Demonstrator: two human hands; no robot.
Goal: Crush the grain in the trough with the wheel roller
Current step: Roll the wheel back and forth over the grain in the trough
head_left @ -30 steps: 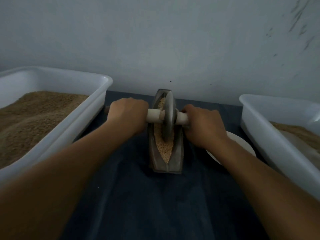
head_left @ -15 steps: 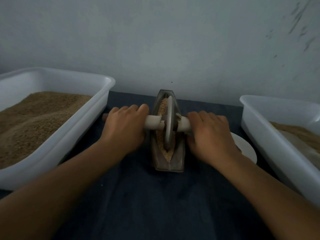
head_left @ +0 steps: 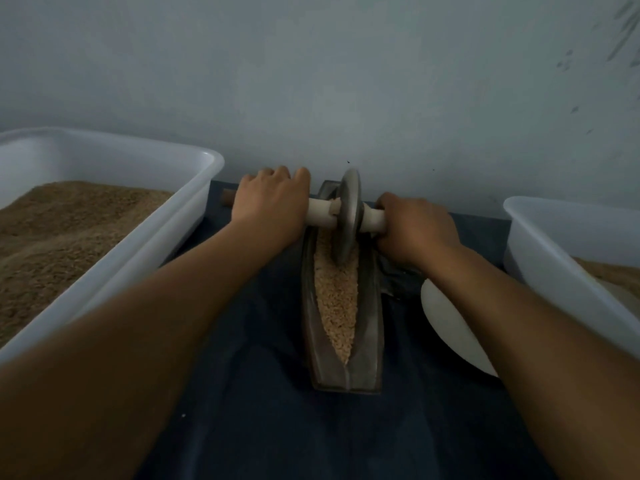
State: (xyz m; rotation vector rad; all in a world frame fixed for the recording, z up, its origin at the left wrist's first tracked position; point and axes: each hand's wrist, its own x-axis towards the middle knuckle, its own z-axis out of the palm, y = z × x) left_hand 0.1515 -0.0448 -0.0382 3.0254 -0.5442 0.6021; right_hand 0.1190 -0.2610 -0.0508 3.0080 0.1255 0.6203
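A dark boat-shaped trough [head_left: 367, 344] lies lengthwise on the dark cloth, filled with pale grain [head_left: 337, 299]. A grey metal wheel roller [head_left: 347, 216] stands on edge in the trough's far end, on a pale axle handle [head_left: 320, 213] that sticks out both sides. My left hand [head_left: 270, 206] grips the left end of the handle. My right hand [head_left: 415, 230] grips the right end. Both arms are stretched forward.
A large white tub [head_left: 180, 233] of brown grain stands at the left. Another white tub [head_left: 540, 251] with grain stands at the right. A white plate [head_left: 450, 327] lies on the cloth beside the trough, partly under my right arm. A pale wall rises close behind.
Both hands have pushed the roller away from me, from the trough's middle to its far end by the wall. More grain shows in the near half.
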